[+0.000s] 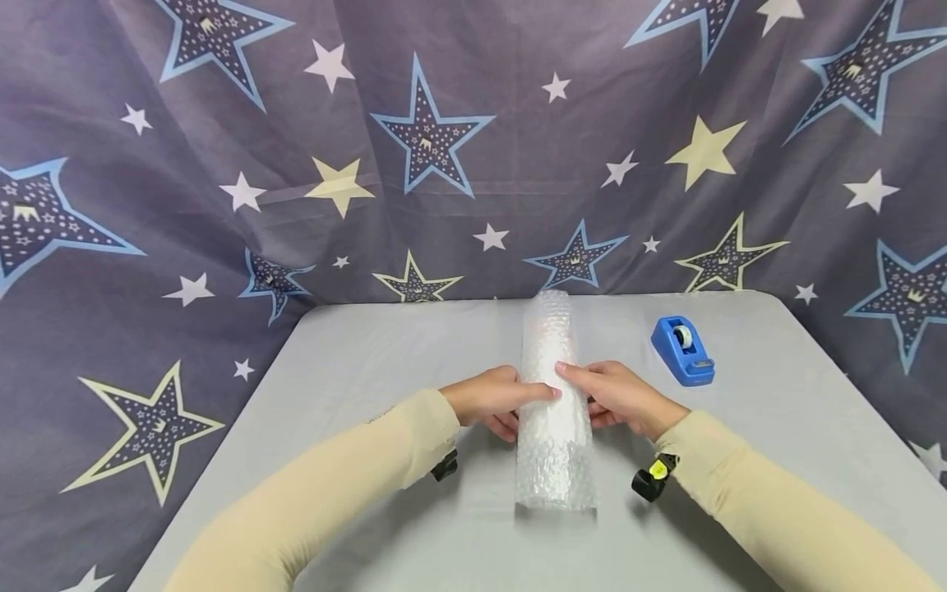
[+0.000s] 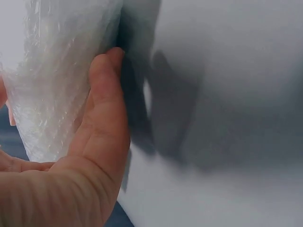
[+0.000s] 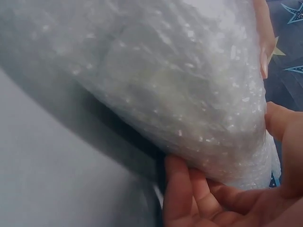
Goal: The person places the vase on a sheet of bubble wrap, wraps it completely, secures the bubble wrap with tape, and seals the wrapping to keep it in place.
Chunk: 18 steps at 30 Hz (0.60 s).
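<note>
A long roll of clear bubble wrap (image 1: pixel 555 460) lies lengthwise over the middle of the table, its far end near the back edge. From its left side my left hand (image 1: pixel 499 399) grips it, thumb across the top and fingers low along the side. My right hand (image 1: pixel 621 395) holds the opposite side the same way, its thumb on top near the left thumb. Up close in the left wrist view, the left fingers (image 2: pixel 106 94) press against the wrap. The right fingers (image 3: pixel 179 189) curl beneath the roll's lower edge in the right wrist view. Whatever the wrap may contain cannot be made out.
A blue tape dispenser (image 1: pixel 682 352) with a roll of tape stands on the grey table (image 1: pixel 385 345), right of the bubble wrap. Behind the table hangs a dark curtain (image 1: pixel 473 222) printed with stars. Small dark devices are strapped at both wrists.
</note>
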Each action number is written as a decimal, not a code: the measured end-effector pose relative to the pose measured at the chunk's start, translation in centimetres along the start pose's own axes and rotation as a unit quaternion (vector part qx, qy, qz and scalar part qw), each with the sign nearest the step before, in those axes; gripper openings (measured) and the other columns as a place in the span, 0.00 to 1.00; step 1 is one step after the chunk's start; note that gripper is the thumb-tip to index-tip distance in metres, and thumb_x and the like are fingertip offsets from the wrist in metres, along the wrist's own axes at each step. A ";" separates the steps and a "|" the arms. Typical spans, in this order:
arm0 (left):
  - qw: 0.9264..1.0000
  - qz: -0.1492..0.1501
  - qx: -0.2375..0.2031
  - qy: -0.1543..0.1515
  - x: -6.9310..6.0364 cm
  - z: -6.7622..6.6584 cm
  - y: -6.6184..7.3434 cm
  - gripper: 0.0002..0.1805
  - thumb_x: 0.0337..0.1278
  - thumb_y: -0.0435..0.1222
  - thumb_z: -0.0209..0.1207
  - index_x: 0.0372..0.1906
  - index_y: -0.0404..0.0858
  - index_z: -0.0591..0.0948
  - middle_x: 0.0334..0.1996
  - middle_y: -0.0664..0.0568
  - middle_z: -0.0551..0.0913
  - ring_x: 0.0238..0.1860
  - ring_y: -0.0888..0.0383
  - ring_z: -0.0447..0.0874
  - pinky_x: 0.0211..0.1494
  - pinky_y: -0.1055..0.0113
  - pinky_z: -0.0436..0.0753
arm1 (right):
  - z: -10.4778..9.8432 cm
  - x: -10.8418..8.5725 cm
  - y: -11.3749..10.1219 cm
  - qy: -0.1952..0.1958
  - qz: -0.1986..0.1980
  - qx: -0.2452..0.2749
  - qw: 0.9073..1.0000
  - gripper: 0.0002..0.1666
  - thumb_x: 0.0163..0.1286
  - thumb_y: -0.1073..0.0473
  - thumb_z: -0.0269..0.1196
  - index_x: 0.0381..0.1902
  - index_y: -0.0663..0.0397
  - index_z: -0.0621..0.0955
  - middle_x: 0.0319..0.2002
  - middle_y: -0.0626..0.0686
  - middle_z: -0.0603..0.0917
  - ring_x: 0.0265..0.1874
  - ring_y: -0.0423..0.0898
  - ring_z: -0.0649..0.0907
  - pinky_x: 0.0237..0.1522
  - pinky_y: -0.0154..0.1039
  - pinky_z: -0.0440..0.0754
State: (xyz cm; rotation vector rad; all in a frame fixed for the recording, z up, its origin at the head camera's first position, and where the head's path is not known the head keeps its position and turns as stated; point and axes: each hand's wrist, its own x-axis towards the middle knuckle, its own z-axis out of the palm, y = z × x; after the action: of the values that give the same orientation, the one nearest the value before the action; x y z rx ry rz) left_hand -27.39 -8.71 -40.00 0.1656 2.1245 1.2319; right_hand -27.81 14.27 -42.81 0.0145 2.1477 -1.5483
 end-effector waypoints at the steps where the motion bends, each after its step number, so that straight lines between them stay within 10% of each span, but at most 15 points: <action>1: 1.000 0.001 0.000 0.001 0.0 0.0 -0.1 0.35 0.54 0.63 0.66 0.50 0.36 0.79 0.41 0.45 0.88 0.36 0.48 0.91 0.39 0.54 0.90 | 0.0 0.1 0.0 0.002 0.001 -0.002 1.000 0.52 0.66 0.25 0.62 0.66 0.64 0.74 0.45 0.55 0.89 0.36 0.46 0.90 0.37 0.42 0.88; 12: 0.999 -0.008 0.025 0.018 0.2 -0.3 -1.3 0.35 0.57 0.66 0.61 0.45 0.36 0.79 0.37 0.44 0.89 0.33 0.49 0.91 0.40 0.53 0.90 | 0.3 0.5 0.2 0.007 0.000 -0.032 0.999 0.52 0.66 0.24 0.61 0.65 0.65 0.75 0.46 0.56 0.88 0.37 0.46 0.89 0.38 0.43 0.87; 16: 0.994 -0.002 0.104 0.042 -0.7 -0.7 -0.7 0.38 0.58 0.71 0.54 0.45 0.39 0.80 0.39 0.46 0.88 0.37 0.50 0.91 0.43 0.52 0.88 | -0.2 0.2 -0.2 0.024 -0.023 -0.070 0.997 0.48 0.71 0.28 0.58 0.67 0.64 0.74 0.51 0.58 0.86 0.43 0.49 0.88 0.42 0.46 0.87; 18: 0.978 0.016 0.190 0.079 -1.3 -0.9 -0.4 0.42 0.59 0.73 0.50 0.50 0.38 0.79 0.43 0.46 0.87 0.41 0.50 0.90 0.46 0.53 0.85 | -0.4 -0.2 -0.6 0.047 -0.062 -0.117 0.990 0.44 0.74 0.31 0.57 0.66 0.65 0.75 0.53 0.61 0.85 0.48 0.52 0.87 0.47 0.49 0.86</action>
State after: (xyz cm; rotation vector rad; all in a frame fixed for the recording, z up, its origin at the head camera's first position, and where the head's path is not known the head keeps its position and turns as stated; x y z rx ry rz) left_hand -26.85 -10.11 -39.41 0.2770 2.4902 0.8674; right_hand -28.00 14.48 -42.15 -0.1291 2.4343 -1.3753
